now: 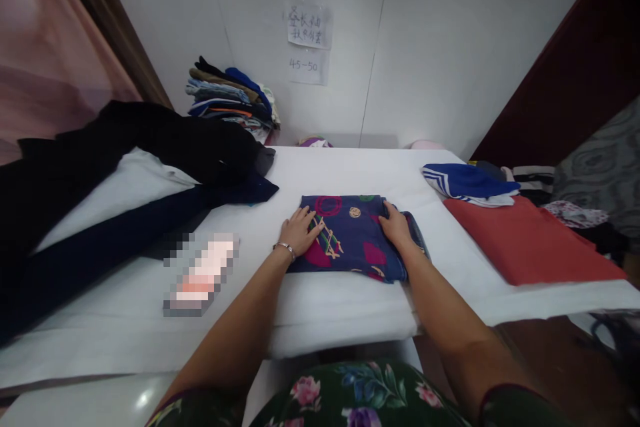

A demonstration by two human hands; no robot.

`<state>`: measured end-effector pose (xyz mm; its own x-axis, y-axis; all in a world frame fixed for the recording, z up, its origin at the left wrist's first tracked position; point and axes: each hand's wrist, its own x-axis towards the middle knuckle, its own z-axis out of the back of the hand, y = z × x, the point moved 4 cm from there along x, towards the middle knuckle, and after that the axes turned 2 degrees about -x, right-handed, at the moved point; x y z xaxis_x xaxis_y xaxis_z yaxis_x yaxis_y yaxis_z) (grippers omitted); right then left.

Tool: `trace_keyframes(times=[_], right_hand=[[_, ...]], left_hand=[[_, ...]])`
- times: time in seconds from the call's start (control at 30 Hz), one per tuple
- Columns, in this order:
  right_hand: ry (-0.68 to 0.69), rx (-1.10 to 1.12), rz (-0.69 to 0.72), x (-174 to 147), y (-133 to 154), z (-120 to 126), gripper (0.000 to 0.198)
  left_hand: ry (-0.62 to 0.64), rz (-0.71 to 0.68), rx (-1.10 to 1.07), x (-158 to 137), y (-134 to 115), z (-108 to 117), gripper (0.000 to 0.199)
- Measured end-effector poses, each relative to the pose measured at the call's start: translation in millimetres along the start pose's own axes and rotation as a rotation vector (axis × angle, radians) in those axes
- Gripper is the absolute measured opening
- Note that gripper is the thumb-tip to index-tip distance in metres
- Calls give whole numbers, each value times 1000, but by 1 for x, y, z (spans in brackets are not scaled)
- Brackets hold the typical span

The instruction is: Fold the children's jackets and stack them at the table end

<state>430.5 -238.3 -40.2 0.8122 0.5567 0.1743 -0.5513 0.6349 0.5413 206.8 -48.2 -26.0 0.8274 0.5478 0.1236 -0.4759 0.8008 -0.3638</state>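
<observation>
Two hands (pixel 299 232) (pixel 399 229), left flat, right's grip unclear, touch a garment (pixel 353 233) at opposite edges, white tablecloth (pixel 345 170) beyond.

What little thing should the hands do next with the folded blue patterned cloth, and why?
Maybe the right hand could tuck in the loose edge. That edge pokes out past the right side of the folded cloth, while the left hand lies on the other side, so it could probably keep the cloth steady.
</observation>
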Motion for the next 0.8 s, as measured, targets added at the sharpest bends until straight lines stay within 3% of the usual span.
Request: trace_keyframes(times=[0.27, 0.4, 0.47, 0.53, 0.67, 0.8], right_hand=[[22, -238, 45, -9, 18, 9, 54], [-7, -230, 315, -11, 62, 13, 58], [38, -178, 490, -7, 86, 9, 59], [119, -173, 570, 1, 98, 2, 62], [319, -295, 396, 21, 69, -17, 64], [348, -308, 252, 28, 28, -28, 60]], left_hand=[[1, -2, -2, 3, 4, -7, 58], [-5, -11, 3, 2, 2, -5, 57], [-3, -19, 12, 2, 2, -5, 57], [4, -18, 25, 2, 3, -5, 57], [8, -9, 30, 1, 4, -4, 57], [1, -17, 17, 2, 4, -6, 57]])
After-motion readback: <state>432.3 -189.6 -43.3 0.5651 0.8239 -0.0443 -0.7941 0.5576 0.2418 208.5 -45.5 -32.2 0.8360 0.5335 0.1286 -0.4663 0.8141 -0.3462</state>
